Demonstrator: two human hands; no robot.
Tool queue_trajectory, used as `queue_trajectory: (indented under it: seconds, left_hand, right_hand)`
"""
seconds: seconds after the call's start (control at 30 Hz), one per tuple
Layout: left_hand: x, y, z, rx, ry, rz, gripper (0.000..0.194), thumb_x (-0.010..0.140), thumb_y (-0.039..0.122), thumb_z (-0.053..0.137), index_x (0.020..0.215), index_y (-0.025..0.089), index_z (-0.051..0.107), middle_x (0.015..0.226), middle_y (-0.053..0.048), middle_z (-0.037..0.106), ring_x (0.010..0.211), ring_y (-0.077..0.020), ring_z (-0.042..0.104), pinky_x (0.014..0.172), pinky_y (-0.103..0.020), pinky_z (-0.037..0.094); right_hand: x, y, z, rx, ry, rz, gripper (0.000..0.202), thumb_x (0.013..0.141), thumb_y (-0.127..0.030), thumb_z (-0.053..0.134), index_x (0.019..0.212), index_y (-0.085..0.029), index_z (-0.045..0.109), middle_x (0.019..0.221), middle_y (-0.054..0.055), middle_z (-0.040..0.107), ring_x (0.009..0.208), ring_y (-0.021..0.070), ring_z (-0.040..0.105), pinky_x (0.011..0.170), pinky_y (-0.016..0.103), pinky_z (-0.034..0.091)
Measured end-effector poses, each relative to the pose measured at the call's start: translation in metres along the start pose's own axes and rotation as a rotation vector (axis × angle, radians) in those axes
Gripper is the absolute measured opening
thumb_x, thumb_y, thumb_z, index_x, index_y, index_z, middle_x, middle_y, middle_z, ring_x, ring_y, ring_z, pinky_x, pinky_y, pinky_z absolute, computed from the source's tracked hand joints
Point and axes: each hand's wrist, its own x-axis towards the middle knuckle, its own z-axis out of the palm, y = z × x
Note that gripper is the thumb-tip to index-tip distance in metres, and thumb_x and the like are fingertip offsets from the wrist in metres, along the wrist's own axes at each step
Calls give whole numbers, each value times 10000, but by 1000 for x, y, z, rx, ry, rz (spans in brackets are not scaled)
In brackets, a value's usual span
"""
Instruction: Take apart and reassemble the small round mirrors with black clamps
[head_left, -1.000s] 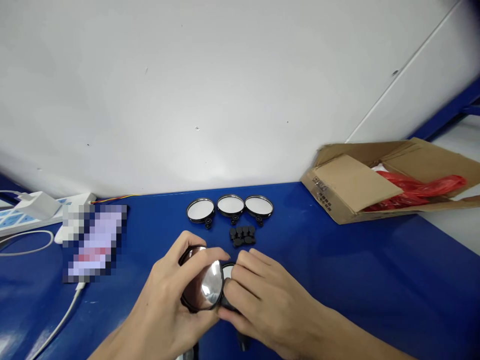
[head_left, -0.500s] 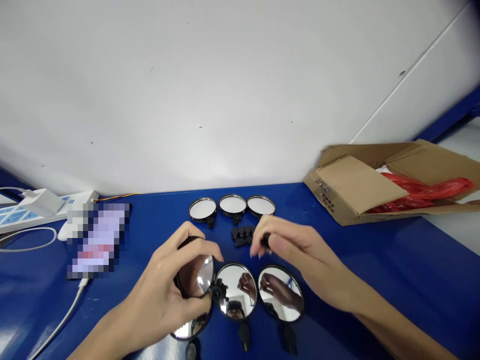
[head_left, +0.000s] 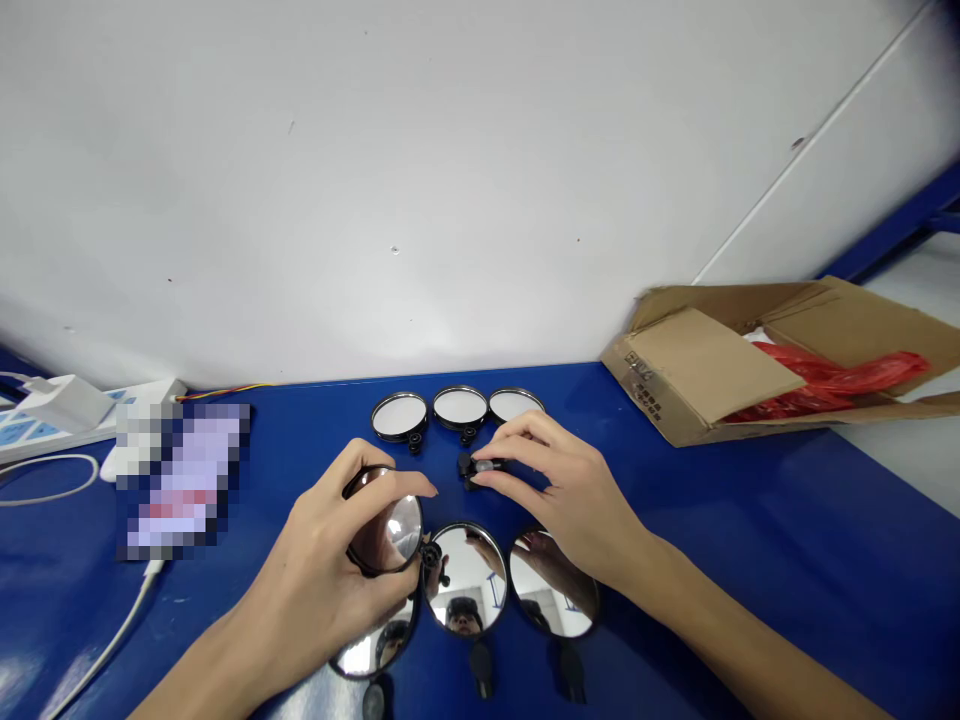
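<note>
My left hand [head_left: 337,560] is closed round the rim of a round mirror [head_left: 386,525], tilted above another mirror [head_left: 375,640] on the blue table. The held mirror's black joint [head_left: 431,555] sticks out to the right. My right hand [head_left: 555,480] has its thumb and fingertips at the small black parts [head_left: 466,468], with a small greyish piece [head_left: 486,466] between them. Two more round mirrors [head_left: 465,580] [head_left: 553,585] lie in front, their black stems pointing toward me. Behind, three round mirrors [head_left: 399,414] stand in a row, the right one partly covered by my right hand.
An open cardboard box [head_left: 690,370] with a red plastic bag [head_left: 832,380] sits at the right. A blurred phone [head_left: 187,480] with a white cable and a power strip [head_left: 90,415] are at the left. A white wall [head_left: 390,180] rises behind the table.
My right hand has moved left and down to the small black parts, and its fingers have stretched out. My left hand still holds the mirror. The view has shifted slightly.
</note>
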Motion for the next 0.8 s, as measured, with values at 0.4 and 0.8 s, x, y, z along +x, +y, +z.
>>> queue_trajectory:
  seconds: [0.4,0.8]
  left_hand:
    - [0,-2,1,12,-14,-2,651,806,-12,662,1297,416,678,1156,29,500,631,-36,583,586,-210,554]
    - [-1,-1,1,40,-25,4,635,835,5,659,1303,433,683,1156,32,515,643,-44,582,595,-208,564]
  right_hand:
    - [3,12,13,-45,6,-10,90,1050,-184,792,1103,-250,825,1053,48,732,1031,243,669,899,423,593]
    - [2,11,17,-102,-12,9,110,1040,-228,817,1135,-277,841,1142,70,711,1025,262,576,898,442,565]
